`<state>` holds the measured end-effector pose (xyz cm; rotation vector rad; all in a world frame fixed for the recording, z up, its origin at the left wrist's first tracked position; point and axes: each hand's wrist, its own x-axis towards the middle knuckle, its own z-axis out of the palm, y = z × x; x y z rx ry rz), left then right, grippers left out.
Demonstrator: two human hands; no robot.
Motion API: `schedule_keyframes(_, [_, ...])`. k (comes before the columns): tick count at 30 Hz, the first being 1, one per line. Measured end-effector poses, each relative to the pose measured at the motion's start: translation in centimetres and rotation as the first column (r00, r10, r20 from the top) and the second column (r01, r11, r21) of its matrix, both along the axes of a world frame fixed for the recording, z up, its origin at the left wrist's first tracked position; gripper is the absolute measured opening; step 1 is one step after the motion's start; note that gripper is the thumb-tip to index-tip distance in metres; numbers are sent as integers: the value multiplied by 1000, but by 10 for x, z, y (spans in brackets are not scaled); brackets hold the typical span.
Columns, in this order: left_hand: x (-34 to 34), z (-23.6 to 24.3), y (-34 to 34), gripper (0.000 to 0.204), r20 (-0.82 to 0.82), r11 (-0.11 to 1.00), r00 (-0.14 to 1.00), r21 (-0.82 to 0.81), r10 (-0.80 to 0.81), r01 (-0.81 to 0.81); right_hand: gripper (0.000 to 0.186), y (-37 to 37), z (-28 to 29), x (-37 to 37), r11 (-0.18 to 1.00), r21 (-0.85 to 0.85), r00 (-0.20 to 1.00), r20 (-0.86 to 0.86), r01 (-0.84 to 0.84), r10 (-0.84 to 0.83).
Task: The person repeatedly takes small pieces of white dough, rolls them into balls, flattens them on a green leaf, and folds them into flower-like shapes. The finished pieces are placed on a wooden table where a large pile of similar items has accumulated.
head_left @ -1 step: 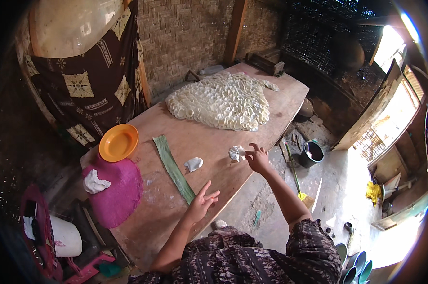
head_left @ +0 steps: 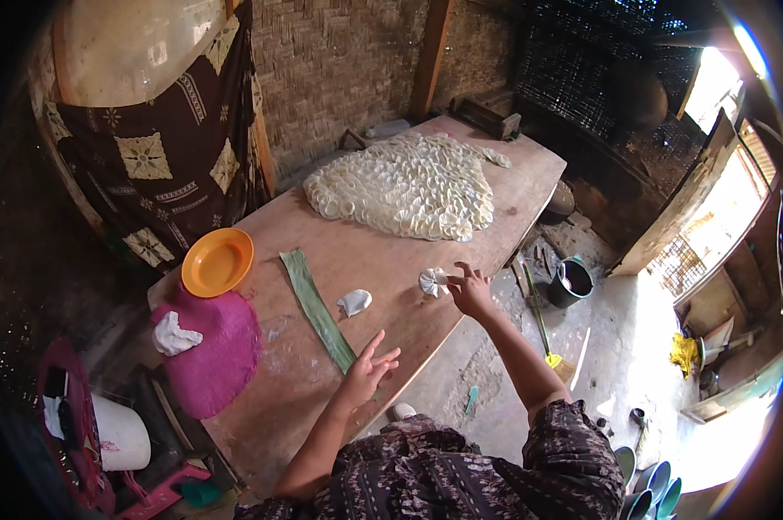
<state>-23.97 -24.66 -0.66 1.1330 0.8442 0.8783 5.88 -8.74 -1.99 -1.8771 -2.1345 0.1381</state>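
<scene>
My right hand point(head_left: 474, 292) reaches over the table's near right part. Its thumb and fingers close at the edge of a small white pleated round piece, like dough point(head_left: 432, 282). Whether that piece also rests on the wood is hard to tell. My left hand point(head_left: 370, 374) hovers by the table's near edge with fingers spread, holding nothing. Close to it lies the lower end of a long green leaf strip point(head_left: 318, 310). A smooth white lump point(head_left: 354, 302) sits between the strip and the pleated piece. Farther back, many pale pleated rounds point(head_left: 400, 186) cover the wooden table point(head_left: 391, 260) in a wide patch.
At the left, an orange bowl point(head_left: 217, 263) stands beside a magenta mass or cloth point(head_left: 214, 351) bearing a white doughy lump point(head_left: 175, 334). A white bucket point(head_left: 120, 433) is below. Right of the table, a black bucket point(head_left: 570, 282) and a broom point(head_left: 554, 360) are on the floor.
</scene>
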Motion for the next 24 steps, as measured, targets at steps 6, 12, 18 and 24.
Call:
schedule_keyframes(6, [-6,14,19,56,-25,996,996,29,82,-81,46,9,-2,-12,989,-23,941,304,-149,149])
schedule_keyframes(12, [8,10,39,61,108,981,982,-133,155,-140,50,9,1,-8,991,-87,969,218,-103,119])
schedule_keyframes(18, [29,-4,83,61,260,922,912,-311,316,-230,61,-9,55,-20,990,-59,989,63,-131,134])
schedule_keyframes(24, [51,-8,105,64,484,883,817,-466,312,-61,55,-66,87,-42,909,109,909,165,-403,383])
